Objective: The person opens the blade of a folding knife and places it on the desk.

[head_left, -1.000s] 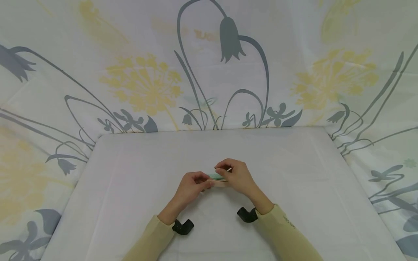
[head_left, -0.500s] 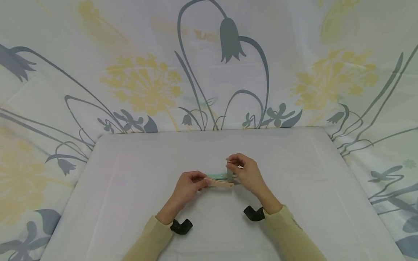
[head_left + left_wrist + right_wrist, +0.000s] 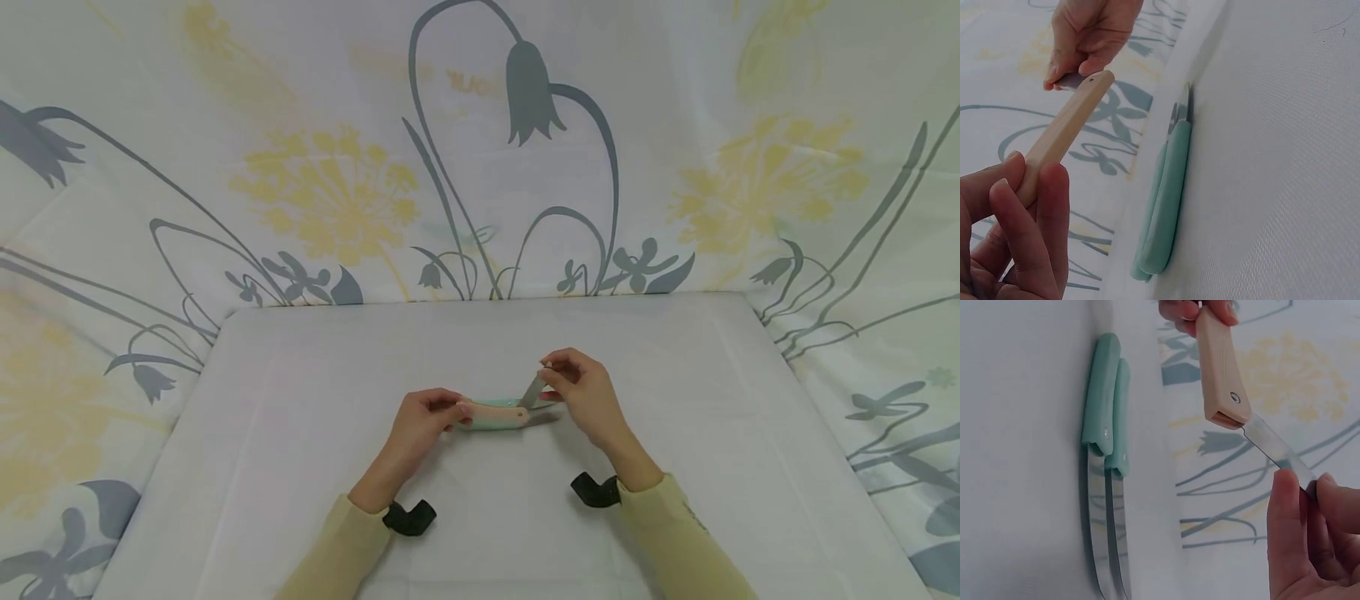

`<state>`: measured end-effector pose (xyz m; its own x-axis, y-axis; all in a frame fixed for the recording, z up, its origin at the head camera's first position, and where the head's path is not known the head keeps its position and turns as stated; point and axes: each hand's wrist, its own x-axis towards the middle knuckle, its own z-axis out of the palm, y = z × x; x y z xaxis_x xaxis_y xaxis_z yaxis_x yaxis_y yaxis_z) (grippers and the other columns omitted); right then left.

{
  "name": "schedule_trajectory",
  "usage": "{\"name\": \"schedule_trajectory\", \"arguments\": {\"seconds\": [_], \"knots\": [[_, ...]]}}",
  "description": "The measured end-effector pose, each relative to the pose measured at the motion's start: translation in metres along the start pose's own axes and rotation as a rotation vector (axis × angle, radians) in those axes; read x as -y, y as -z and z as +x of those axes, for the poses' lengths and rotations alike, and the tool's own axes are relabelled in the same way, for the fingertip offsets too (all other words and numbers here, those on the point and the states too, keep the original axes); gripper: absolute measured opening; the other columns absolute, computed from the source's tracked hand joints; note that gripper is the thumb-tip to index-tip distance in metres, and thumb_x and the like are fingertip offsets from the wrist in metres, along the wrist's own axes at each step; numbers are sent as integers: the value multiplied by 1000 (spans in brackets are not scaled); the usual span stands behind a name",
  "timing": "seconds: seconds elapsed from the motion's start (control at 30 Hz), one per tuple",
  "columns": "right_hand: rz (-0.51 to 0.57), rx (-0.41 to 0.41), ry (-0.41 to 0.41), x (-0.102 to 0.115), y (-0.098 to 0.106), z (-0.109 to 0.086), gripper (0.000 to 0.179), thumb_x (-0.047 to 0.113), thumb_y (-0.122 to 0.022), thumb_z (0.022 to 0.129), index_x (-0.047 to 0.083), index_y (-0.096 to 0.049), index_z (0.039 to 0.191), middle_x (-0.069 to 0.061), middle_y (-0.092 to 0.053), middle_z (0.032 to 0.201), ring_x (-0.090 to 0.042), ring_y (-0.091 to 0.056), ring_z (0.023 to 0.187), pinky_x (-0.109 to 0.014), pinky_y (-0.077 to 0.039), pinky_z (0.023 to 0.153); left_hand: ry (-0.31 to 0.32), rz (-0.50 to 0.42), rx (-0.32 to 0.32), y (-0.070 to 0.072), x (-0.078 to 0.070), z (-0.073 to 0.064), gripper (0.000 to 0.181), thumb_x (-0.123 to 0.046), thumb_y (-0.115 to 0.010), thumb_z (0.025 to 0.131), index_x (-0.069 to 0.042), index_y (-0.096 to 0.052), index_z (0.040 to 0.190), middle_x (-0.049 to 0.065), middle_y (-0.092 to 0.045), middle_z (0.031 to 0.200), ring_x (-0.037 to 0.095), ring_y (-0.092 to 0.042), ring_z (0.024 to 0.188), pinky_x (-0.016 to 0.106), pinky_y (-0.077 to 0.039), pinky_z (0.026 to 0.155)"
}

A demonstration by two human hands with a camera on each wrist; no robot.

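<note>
A folding knife with a beige handle (image 3: 1219, 369) is held above the table between both hands, its blade (image 3: 1275, 447) swung partly out at an angle. My left hand (image 3: 423, 421) grips the rear end of the handle between thumb and fingers. My right hand (image 3: 588, 396) pinches the blade near its tip with thumb and fingertips. Below them, two folding knives with mint green handles lie side by side on the table, blades out to the right. The nearer green knife (image 3: 1169, 194) partly covers the other green knife (image 3: 1150, 219) in the left wrist view.
The white table (image 3: 315, 358) backs onto a floral curtain (image 3: 465, 167), which also hangs along both sides. A black curved wrist mount (image 3: 411, 518) sits at the left sleeve, another black mount (image 3: 595, 490) at the right.
My right hand has moved right and slightly away, drawing the blade out of the beige handle. My left hand has shifted a little left with the handle, and the green knives show more.
</note>
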<state>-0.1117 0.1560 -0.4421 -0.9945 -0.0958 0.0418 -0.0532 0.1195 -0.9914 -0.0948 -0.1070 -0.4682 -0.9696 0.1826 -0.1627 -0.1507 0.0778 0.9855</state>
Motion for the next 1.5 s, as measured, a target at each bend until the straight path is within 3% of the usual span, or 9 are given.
{"name": "schedule_trajectory", "arguments": {"seconds": [0.2, 0.4, 0.53, 0.7, 1.03, 1.3, 1.5], "knots": [[160, -28, -100, -6, 3, -4, 19, 2, -62, 98, -9, -54, 111, -15, -55, 105, -18, -63, 89, -38, -58, 78, 29, -37, -8, 1, 0, 1, 20, -12, -77, 88, 1, -73, 102, 9, -74, 87, 19, -70, 82, 30, -51, 72], [363, -100, -154, -9, 1, -10, 4, -3, -58, 98, 0, -56, 101, -8, -53, 99, -15, -59, 92, -39, -57, 82, 26, -20, -27, -1, 1, 1, 21, -13, -76, 90, 2, -72, 105, 9, -74, 88, 19, -70, 83, 32, -52, 72], [439, -141, -169, -11, -1, -12, 8, -2, -58, 98, 5, -56, 98, -5, -54, 96, -13, -57, 91, -38, -57, 82, 23, -2, -40, -1, 1, 1, 21, -15, -76, 89, 0, -73, 104, 9, -75, 88, 22, -70, 85, 31, -52, 71], [489, -180, -178, -11, -3, -13, 5, -2, -57, 99, 2, -54, 101, -6, -55, 95, -13, -59, 87, -37, -57, 82, 23, 9, -24, 0, 3, 1, 23, -18, -78, 88, 0, -73, 102, 10, -75, 87, 27, -71, 88, 28, -52, 70], [599, -236, -186, -9, -5, -15, 15, -3, -52, 101, 9, -56, 94, -4, -57, 90, -13, -62, 85, -34, -57, 80, 31, 21, 32, 0, 3, 0, 22, -14, -77, 88, 3, -72, 103, 11, -74, 85, 32, -69, 88, 28, -51, 69], [601, -226, -184, -11, -3, -16, 10, -2, -55, 100, 7, -55, 97, -6, -59, 92, -15, -63, 86, -33, -57, 81, -8, 41, 54, 1, 4, 2, 22, -12, -76, 88, 3, -72, 105, 9, -74, 89, 30, -70, 85, 29, -51, 69], [572, -232, -189, -15, -2, -16, 6, -2, -58, 99, 4, -56, 99, -6, -61, 93, -16, -66, 86, -33, -56, 82, -46, 67, 22, 3, 2, 4, 21, -9, -77, 87, -2, -73, 107, 7, -71, 98, 28, -69, 84, 29, -52, 71]]}}
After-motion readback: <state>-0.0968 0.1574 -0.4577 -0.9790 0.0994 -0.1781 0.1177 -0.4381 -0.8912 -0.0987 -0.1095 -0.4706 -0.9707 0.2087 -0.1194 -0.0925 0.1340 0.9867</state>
